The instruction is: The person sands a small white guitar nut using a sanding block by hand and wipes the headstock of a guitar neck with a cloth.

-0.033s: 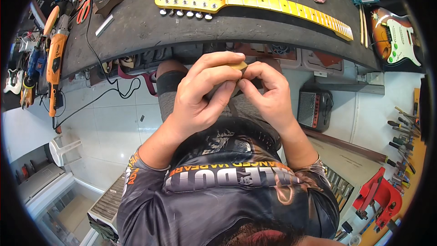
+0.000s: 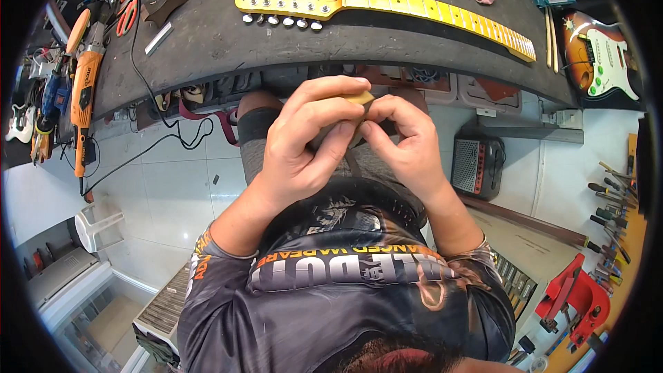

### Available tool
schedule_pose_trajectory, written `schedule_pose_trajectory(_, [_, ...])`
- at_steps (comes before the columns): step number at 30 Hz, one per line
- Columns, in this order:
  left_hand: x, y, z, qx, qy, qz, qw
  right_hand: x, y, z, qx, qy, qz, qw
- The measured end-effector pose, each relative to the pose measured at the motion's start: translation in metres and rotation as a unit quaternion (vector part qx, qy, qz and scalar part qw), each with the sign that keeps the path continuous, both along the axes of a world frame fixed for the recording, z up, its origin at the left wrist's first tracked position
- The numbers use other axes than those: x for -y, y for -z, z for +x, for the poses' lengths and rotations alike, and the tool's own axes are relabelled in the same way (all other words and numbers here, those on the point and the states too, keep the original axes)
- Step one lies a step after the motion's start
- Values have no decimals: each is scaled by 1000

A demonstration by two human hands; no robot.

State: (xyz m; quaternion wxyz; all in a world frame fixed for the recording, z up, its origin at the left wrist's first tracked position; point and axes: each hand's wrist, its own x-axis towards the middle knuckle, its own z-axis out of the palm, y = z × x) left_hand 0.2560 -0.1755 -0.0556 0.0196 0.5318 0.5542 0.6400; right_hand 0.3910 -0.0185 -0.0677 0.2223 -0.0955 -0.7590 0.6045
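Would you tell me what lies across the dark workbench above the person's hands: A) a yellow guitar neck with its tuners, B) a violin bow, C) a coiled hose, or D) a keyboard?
A: a yellow guitar neck lies along the dark workbench, headstock and tuners to the left, beyond both hands.

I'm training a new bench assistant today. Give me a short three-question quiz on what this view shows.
1. True or false: the yellow maple guitar neck lies on the dark workbench.
2. What do both hands hold? A) an orange power tool B) a small tan block C) a pink rag
3. Which hand's fingers wrap over the small tan block?

Key:
1. True
2. B
3. The left hand; the right hand pinches it from the other side.
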Motion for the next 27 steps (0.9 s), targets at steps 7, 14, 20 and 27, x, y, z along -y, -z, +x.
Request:
schedule_pose_trajectory(7, [2, 2, 0, 15, 11, -11, 1000, -3, -4, -1, -9, -2, 8, 1000])
schedule_pose_trajectory(14, [3, -3, -12, 36, 2, 50, 998, 1, -9, -2, 17, -53, 68, 996])
schedule_pose_trajectory(20, [2, -14, -30, 167, -54, 135, 975, -11, 5, -5, 57, -62, -179, 980])
schedule_pose_trajectory(27, [11, -26, -138, -108, -296, 49, 948, -104, -24, -55, -23, -7, -13, 1000])
